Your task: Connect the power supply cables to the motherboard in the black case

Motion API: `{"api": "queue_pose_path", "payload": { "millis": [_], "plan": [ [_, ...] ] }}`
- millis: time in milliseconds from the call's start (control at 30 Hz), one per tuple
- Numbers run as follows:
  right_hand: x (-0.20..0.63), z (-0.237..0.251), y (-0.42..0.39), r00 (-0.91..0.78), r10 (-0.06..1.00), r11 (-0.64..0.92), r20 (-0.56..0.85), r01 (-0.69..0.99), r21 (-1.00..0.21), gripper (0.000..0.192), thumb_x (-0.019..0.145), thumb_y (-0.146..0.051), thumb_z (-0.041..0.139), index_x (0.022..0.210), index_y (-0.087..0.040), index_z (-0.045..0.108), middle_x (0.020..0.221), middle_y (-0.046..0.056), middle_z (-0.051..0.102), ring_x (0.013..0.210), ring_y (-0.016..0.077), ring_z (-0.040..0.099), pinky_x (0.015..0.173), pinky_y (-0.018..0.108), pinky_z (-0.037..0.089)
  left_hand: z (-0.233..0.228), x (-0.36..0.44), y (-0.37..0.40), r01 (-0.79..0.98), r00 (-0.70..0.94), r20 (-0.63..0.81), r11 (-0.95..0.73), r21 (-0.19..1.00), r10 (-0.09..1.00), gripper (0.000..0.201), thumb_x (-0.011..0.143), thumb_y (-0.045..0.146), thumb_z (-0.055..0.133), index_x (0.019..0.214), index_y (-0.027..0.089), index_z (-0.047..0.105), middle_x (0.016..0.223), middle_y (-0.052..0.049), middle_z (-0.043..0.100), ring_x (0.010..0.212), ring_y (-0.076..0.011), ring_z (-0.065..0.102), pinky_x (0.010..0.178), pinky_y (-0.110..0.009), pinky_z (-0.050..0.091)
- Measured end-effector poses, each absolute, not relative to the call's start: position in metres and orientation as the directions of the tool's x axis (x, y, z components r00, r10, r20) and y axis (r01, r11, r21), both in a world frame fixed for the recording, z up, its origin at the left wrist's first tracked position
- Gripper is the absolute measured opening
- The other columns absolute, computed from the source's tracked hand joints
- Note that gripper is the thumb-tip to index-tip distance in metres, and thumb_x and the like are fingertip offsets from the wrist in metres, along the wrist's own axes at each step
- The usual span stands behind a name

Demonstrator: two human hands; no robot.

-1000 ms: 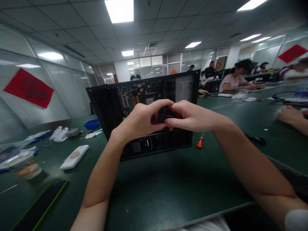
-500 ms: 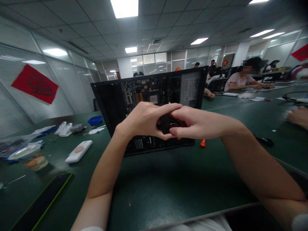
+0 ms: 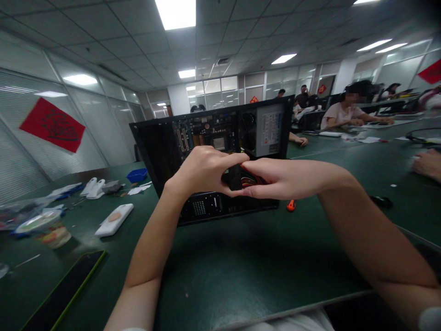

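An open black computer case [image 3: 151, 151] stands on the green table, its inside facing me. A motherboard [image 3: 196, 126] shows at its upper middle, and a grey power supply [image 3: 270, 128] sits at its upper right. In front of the case, both my hands close on a bundle of cables [image 3: 248, 178] with red and dark wires. My left hand [image 3: 206, 170] pinches around a black part at the bundle's left end. Fingers of my right hand [image 3: 272, 177] wrap the wires from the right, and its fingertips meet those of the left. The lower middle of the case is hidden behind my hands.
An orange-handled tool [image 3: 291, 205] lies right of the case. On the left are a white phone-like device [image 3: 115, 220], a blue tray [image 3: 137, 175], a plastic cup [image 3: 55, 230] and a dark green-edged slab [image 3: 65, 289]. Another person's hand [image 3: 429, 165] rests at the right edge.
My right hand has flattened and shifted slightly left, exposing more of the red wires. Both hands still hold the cables, and the view has moved a little.
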State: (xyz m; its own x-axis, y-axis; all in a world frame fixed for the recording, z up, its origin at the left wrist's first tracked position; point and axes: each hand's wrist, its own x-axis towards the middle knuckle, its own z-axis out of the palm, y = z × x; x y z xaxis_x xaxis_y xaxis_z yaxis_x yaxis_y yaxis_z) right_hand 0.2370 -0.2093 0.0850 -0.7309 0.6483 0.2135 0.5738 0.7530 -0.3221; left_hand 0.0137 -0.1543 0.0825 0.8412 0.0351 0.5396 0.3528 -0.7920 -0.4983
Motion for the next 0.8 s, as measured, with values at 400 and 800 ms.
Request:
{"api": "queue_pose_path", "payload": {
  "millis": [400,800],
  "plan": [
    [0.239,0.085,-0.2,-0.754,0.636,0.761,0.164,0.576,-0.298,0.028,0.095,-0.046,0.054,0.081,-0.023,0.047,0.071,-0.003,0.051,0.063,0.0138,0.046,0.058,0.027,0.036,0.087,0.015,-0.171,0.386,0.853,0.506,-0.805,-0.45,0.126,0.047,0.082,0.058,0.072,0.11,0.02,0.072,0.08,-0.005,0.077,0.072,-0.0212,0.072,0.068,-0.028,0.046],
    [0.246,0.084,-0.195,-0.723,0.651,0.73,0.231,0.511,-0.455,0.027,0.091,-0.048,0.058,0.092,-0.02,0.06,0.088,0.002,0.064,0.08,0.0196,0.057,0.068,0.031,0.046,0.086,0.011,-0.163,0.384,0.802,0.596,-0.804,-0.454,0.047,0.053,0.087,0.059,0.07,0.122,0.019,0.068,0.076,-0.003,0.074,0.068,-0.0175,0.071,0.067,-0.026,0.047]
  ]
}}
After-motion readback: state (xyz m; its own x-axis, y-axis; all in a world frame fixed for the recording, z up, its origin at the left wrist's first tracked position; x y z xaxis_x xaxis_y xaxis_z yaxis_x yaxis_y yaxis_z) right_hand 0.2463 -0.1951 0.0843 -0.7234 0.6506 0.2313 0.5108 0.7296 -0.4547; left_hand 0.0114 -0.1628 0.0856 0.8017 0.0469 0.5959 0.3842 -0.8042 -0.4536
